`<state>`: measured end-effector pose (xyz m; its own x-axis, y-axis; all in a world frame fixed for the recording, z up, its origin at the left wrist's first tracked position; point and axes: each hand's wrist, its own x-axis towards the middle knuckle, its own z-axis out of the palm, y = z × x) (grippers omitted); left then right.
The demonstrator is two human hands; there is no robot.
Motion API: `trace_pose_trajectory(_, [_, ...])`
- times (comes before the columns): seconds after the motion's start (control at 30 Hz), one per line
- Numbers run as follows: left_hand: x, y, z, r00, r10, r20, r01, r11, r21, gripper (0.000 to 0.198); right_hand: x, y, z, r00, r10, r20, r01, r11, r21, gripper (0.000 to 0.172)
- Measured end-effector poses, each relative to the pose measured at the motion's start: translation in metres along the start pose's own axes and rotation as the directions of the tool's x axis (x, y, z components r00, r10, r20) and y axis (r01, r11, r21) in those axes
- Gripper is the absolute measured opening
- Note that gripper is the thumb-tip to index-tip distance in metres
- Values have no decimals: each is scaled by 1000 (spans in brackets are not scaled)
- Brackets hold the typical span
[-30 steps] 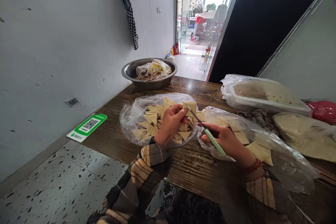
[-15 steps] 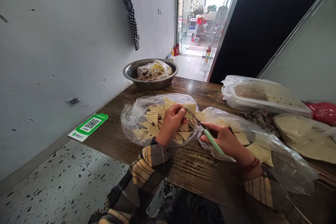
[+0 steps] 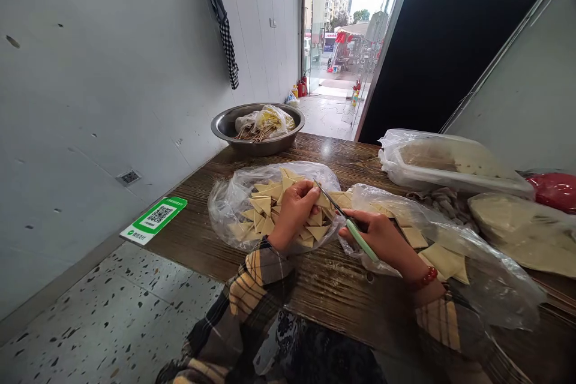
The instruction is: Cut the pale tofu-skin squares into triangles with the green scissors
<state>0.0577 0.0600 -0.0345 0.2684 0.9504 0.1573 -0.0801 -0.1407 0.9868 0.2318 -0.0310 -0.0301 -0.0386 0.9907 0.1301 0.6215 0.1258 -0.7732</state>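
Observation:
My left hand (image 3: 297,209) is closed in a pinch at the edge of a pale tofu sheet (image 3: 323,199), much of it hidden by the fingers and blades. Scissors (image 3: 360,240) with light green handles are gripped in my right hand (image 3: 380,237), their blades lying close together beside my left fingertips. Under both hands, many cut tofu triangles (image 3: 263,204) are heaped on a clear plastic bag (image 3: 220,216). To the right, larger tofu pieces (image 3: 445,261) lie in and around a second clear bag (image 3: 499,294).
The wooden table (image 3: 328,288) carries a metal basin (image 3: 220,126) with skewers and bagged food at the back. A bagged white tray (image 3: 450,174), a grey cloth (image 3: 445,204) and a red bag (image 3: 553,189) lie right. A QR-code card (image 3: 155,219) sits at the left edge.
The scissor blades have closed across the tofu square, whose upper right part no longer shows above my left fingers. My right hand has shifted slightly left.

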Motion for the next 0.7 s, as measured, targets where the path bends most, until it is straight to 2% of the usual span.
trace_pose_trajectory(0.13, [5,-4,-5,981,161,-109,-134,966,221,17,0,6,-1,996,66,-54,-61,995,85,52])
trace_pose_trajectory(0.23, [9,-7,-9,931,325,-167,-225,870,439,10,-3,13,-7,983,160,-91,-128,948,291,61])
trace_pose_trajectory(0.33, [11,-9,-9,881,447,-155,-291,770,568,31,-5,16,-13,968,225,-113,-141,856,498,65])
trace_pose_trajectory(0.4, [9,-9,-6,857,507,-91,-340,691,638,36,-5,15,-15,963,242,-122,-135,818,559,64])
trace_pose_trajectory(0.5, [5,-9,4,835,541,99,-425,520,741,29,-5,13,-16,963,235,-128,-123,812,570,64])
trace_pose_trajectory(0.6, [1,-11,13,827,464,318,-502,351,791,25,-4,11,-16,966,223,-133,-114,824,555,66])
trace_pose_trajectory(0.7, [1,-16,20,824,358,440,-538,250,805,26,-4,11,-16,967,215,-135,-109,832,544,66])
